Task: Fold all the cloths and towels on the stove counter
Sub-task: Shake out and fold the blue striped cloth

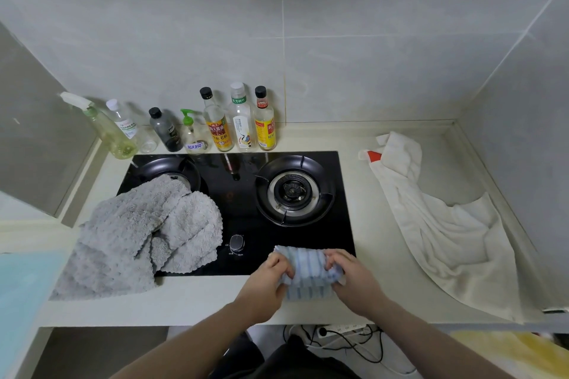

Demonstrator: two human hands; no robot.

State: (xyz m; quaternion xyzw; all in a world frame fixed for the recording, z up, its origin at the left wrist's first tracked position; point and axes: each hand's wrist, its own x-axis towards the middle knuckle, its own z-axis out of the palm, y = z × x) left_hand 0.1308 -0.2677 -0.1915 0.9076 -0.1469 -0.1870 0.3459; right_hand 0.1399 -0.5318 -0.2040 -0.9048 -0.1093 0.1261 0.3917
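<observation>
A small blue-and-white striped cloth [308,271] lies bunched at the front edge of the black stove [234,194]. My left hand [267,283] grips its left side and my right hand [354,280] grips its right side, fingers curled into the fabric. A crumpled grey fluffy towel [135,237] covers the left burner and spills onto the counter. A long white towel [437,224] with a red patch lies spread unfolded on the right part of the counter.
Several bottles [215,129] stand in a row along the back wall behind the stove. The right burner [292,191] is bare. The beige counter [191,298] ends just before my body; a power strip and cables [338,335] lie on the floor below.
</observation>
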